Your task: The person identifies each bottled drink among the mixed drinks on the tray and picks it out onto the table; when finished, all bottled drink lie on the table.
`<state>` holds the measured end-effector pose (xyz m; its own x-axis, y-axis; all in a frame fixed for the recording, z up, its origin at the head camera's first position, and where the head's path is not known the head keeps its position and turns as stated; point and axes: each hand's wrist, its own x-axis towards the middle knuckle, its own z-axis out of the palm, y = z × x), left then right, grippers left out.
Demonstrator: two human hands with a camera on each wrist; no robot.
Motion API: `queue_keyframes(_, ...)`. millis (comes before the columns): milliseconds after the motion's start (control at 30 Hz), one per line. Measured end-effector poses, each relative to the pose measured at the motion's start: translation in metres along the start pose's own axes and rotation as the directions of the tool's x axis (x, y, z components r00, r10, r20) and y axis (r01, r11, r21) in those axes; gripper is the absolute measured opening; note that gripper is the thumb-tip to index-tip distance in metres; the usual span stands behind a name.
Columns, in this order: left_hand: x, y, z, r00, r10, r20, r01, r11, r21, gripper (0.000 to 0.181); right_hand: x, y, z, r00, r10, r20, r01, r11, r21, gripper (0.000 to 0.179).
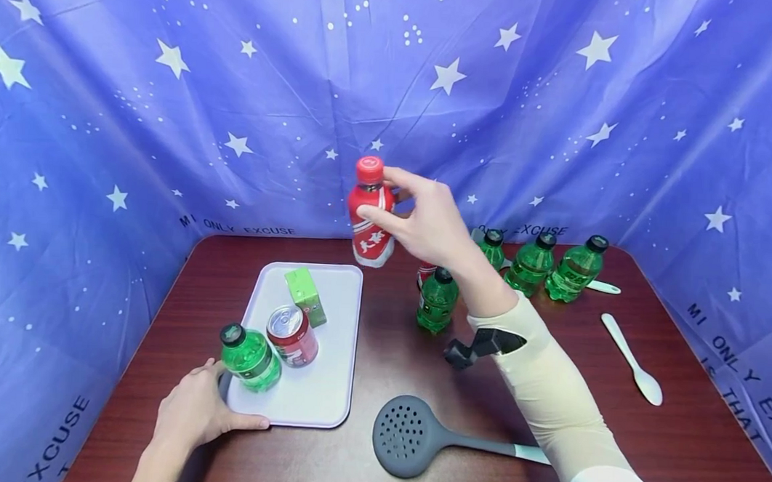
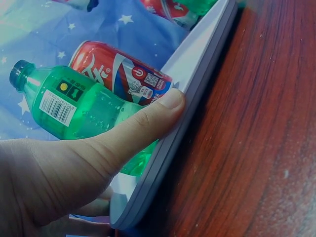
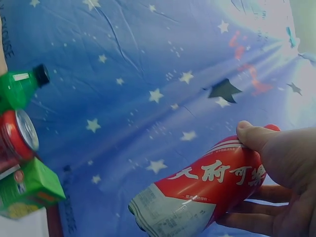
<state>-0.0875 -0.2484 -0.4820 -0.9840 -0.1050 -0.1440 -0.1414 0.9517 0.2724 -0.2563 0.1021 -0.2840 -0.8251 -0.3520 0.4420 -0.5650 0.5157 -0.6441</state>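
Observation:
My right hand [image 1: 426, 218] grips a red cola bottle [image 1: 370, 229] with a red cap, held above the table behind the tray. In the right wrist view, the bottle [image 3: 207, 187] tilts with its white-banded base toward the lower left. My left hand [image 1: 190, 405] holds the near left corner of the white tray [image 1: 325, 398], its thumb [image 2: 148, 116] lying on the rim and its fingers partly hidden round the corner. On the tray stand a green soda bottle [image 1: 251, 361] beside that hand, a red soda can [image 1: 293, 338] and a green drink carton [image 1: 306, 295].
Right of the tray stands a green bottle [image 1: 438, 302], with a partly hidden red bottle [image 1: 426, 272] behind it. Several more green bottles [image 1: 532, 263] stand at the back right. A grey skimmer [image 1: 408, 435] lies in front; a pale spoon [image 1: 635, 363] lies at the right. Starry cloth surrounds the table.

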Motion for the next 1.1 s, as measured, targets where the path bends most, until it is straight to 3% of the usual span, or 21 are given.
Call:
queue_keyframes(100, 0.0, 0.001, 0.0, 1.0, 0.001, 0.0, -0.001, 1.0, 0.001, 0.143, -0.003, 0.007, -0.013, 0.999, 0.035, -0.04, -0.035, 0.999, -0.002, 0.055)
queue_keyframes(333, 0.0, 0.0, 0.001, 1.0, 0.002, -0.003, -0.002, 1.0, 0.0, 0.143, -0.011, 0.021, -0.034, 0.99, 0.039, -0.132, -0.045, 0.998, -0.04, 0.053)
queue_keyframes(700, 0.001, -0.001, 0.001, 1.0, 0.002, -0.01, -0.002, 1.0, 0.004, 0.142, -0.027, 0.048, -0.059, 0.973, 0.117, -0.199, -0.139, 0.985, -0.099, 0.055)
queue_keyframes(1100, 0.001, 0.0, -0.001, 1.0, -0.001, 0.006, 0.001, 1.0, 0.003, 0.142, -0.05, 0.069, -0.079, 0.958, 0.151, -0.245, -0.193, 0.968, -0.16, 0.049)
